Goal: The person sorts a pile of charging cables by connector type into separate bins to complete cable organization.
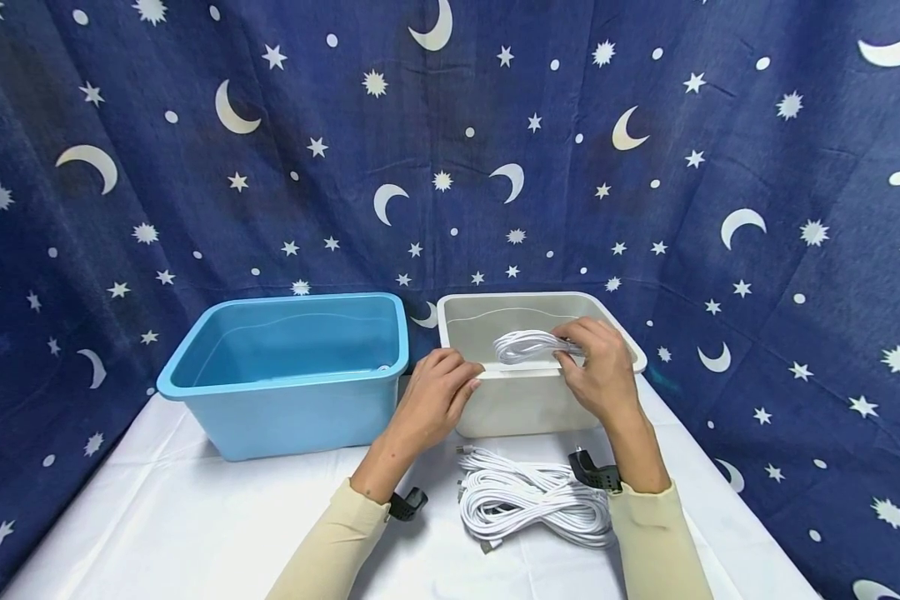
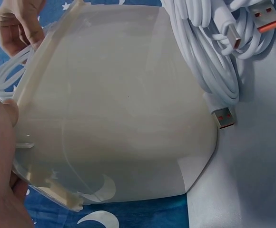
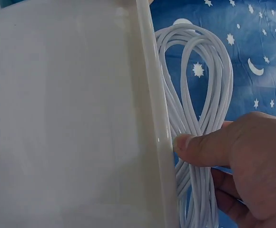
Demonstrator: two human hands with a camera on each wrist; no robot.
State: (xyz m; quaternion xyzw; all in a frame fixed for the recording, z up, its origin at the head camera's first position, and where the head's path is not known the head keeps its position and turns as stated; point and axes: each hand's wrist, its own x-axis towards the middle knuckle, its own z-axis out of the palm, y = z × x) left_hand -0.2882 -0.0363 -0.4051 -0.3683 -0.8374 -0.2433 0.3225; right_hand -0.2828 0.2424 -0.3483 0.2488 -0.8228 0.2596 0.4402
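Starry navy fabric [image 1: 450, 154] hangs behind; the left hand [image 1: 437, 393] grips the beige bin [image 1: 521, 408], likely steadying it; the right hand [image 1: 602, 367] pinches a coiled white cable [image 1: 528, 345] at its rim.

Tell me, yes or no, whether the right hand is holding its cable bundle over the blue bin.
No, the right hand pinches the white cable bundle above the near rim of the pale bin.

Head view from above, forward and down; wrist views near, pale bin [image 1: 528, 404] in all
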